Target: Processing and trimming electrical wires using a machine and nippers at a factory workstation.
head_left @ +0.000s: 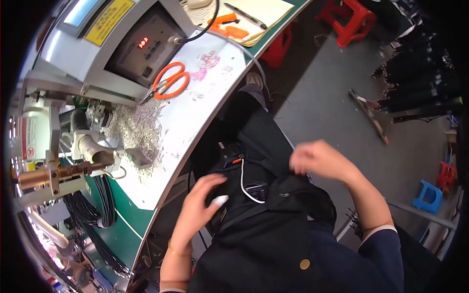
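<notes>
Above my lap on the left is my left hand (pixel 198 200), fingers stretched forward and apart from the thumb, with nothing between them. A white covering (pixel 220 200) sits on its thumb tip. Farther right, my right hand (pixel 317 158) is raised beside my thigh, its fingers bent and smeared by motion. Between the hands lies a small black device (pixel 232 154) with an orange mark, on my dark clothing. A white cable (pixel 243 178) runs from it to a second dark device (pixel 257 191) near a black pouch (pixel 303 195).
On my left stands a grey machine (pixel 146 49) with a red display. Orange-handled scissors (pixel 171 80) and a heap of small metal pieces (pixel 137 129) lie on the white worktop (pixel 195 105). Bundled black cables (pixel 90 210) rest nearer. Red stools (pixel 347 24) and a blue stool (pixel 428 197) stand on the floor.
</notes>
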